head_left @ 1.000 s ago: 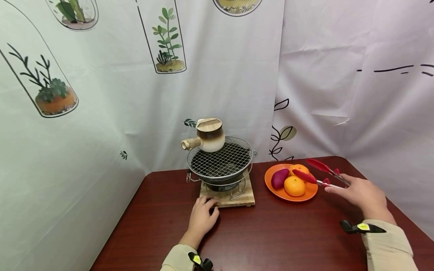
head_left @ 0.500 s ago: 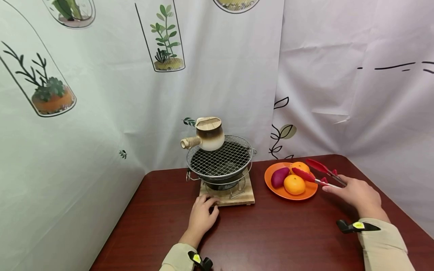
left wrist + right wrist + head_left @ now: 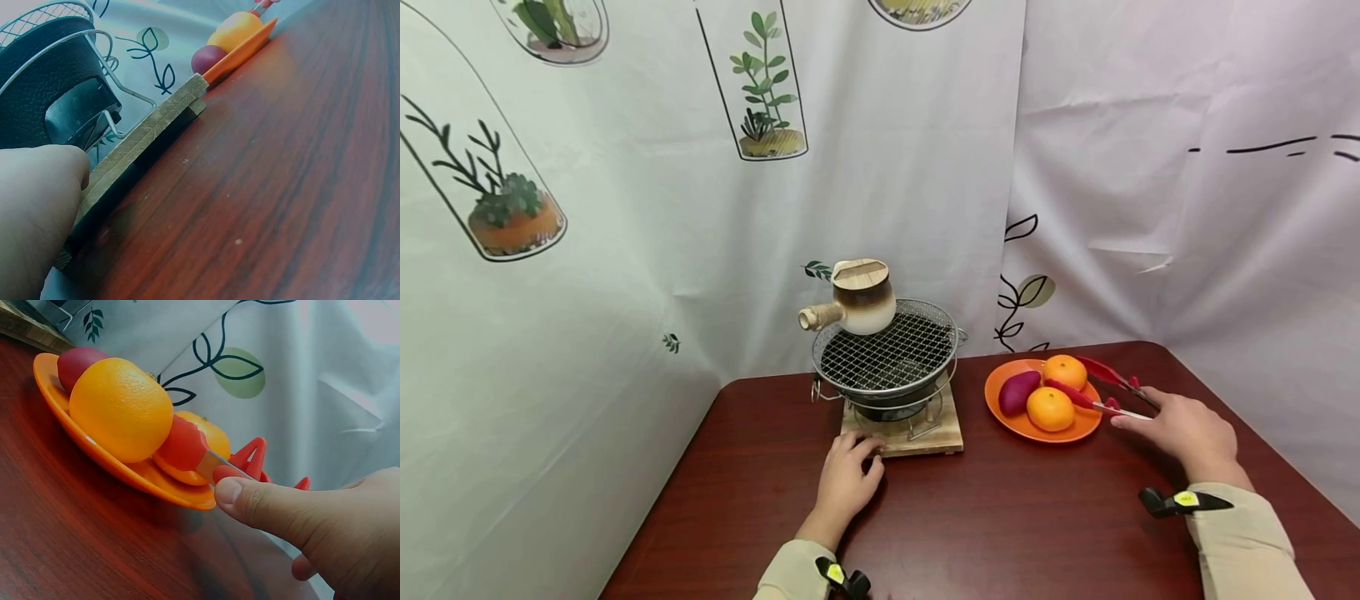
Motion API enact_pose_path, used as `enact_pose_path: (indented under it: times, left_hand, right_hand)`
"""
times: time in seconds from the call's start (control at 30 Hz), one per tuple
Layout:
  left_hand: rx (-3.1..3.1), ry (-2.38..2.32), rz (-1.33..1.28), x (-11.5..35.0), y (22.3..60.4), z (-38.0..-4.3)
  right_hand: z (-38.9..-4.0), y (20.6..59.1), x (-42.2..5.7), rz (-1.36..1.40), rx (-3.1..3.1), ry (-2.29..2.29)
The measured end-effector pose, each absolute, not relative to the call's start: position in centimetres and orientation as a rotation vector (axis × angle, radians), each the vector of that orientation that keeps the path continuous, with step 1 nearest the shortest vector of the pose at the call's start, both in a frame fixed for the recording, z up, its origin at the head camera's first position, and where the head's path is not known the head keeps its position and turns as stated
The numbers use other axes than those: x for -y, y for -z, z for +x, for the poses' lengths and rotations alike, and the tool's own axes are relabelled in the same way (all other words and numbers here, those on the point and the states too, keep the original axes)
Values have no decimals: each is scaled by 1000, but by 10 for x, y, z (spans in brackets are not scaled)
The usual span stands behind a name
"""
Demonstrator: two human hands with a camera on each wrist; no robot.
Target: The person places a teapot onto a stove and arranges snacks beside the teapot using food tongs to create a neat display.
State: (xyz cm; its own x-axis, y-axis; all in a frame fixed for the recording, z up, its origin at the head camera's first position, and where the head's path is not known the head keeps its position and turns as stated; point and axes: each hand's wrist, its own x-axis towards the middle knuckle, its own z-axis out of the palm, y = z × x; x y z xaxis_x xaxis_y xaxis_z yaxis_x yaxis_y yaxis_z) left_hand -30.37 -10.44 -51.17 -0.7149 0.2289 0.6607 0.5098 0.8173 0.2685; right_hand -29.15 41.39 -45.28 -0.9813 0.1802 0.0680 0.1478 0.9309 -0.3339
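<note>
My right hand (image 3: 1187, 432) grips a pair of red-tipped tongs (image 3: 1097, 403) with metal arms. The tongs are spread around the rear orange (image 3: 1064, 372), one tip between the two oranges and the other on its far right side. Both oranges and a purple, eggplant-like piece (image 3: 1019, 393) lie on an orange plate (image 3: 1007, 423). The front orange (image 3: 122, 409) looks large in the right wrist view and hides part of the rear one. My left hand (image 3: 844, 482) rests its fingers on the front left corner of a wooden board (image 3: 951, 433); its thumb is near the board's edge.
A round grill (image 3: 887, 358) with a wire mesh top stands on the board. On its back left sits a brown-and-white clay pot (image 3: 868, 312) with a wooden lid and side handle. Behind the red-brown table (image 3: 1000, 517) hangs a pale printed curtain (image 3: 910, 167).
My right hand and the tongs have moved slightly left and lower, bringing the tips around the rear orange. The left hand stays on the board.
</note>
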Motion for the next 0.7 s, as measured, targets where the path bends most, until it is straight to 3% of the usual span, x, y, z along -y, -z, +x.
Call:
enact_pose_path:
  times: [0.7]
  left_hand:
    - [2395,582,-531,104,512,-302]
  right_hand:
    - [-290,449,-413,-250,2956,-510]
